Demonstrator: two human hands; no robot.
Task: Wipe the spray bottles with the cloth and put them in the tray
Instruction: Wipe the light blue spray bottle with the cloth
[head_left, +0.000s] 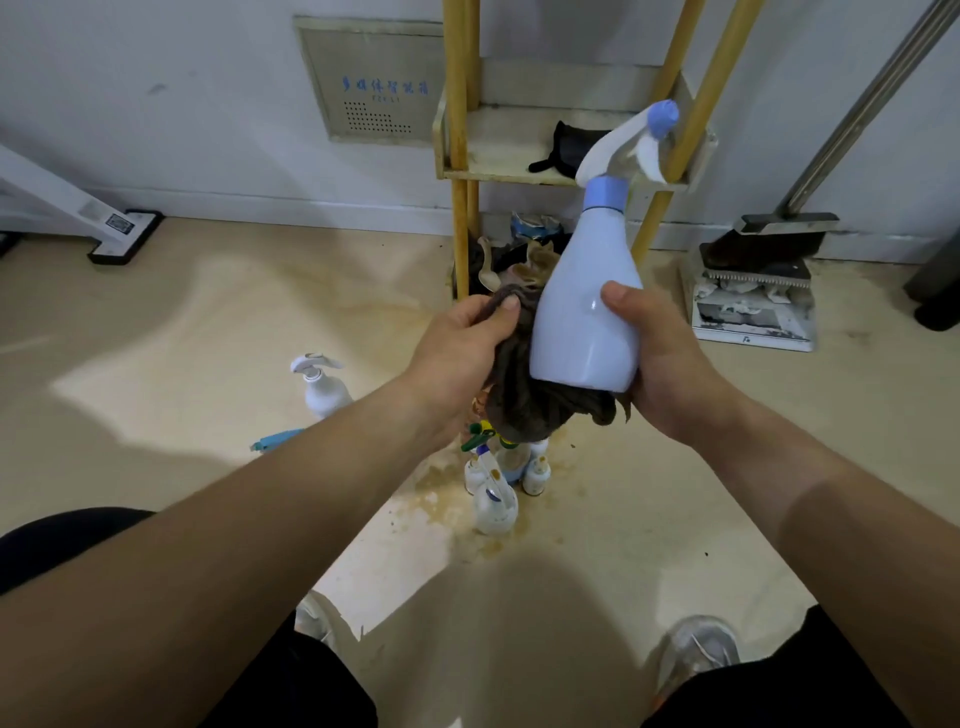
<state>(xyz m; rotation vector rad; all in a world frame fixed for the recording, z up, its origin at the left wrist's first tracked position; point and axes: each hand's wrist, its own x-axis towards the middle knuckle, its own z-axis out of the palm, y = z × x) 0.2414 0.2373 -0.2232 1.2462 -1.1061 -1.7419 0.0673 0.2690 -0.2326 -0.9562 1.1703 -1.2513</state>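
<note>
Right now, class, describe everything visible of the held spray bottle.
The spray bottle looks pale blue glossy plastic, with blue collar, white trigger head, blue nozzle tip. It leans right, nozzle uppermost. The right hand grips its lower body; the brown cloth, held by the left hand, touches its side and base.

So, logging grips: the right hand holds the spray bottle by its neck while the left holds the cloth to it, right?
Not the neck: the head view shows the right hand gripping the spray bottle by its lower body; rest holds.
</note>
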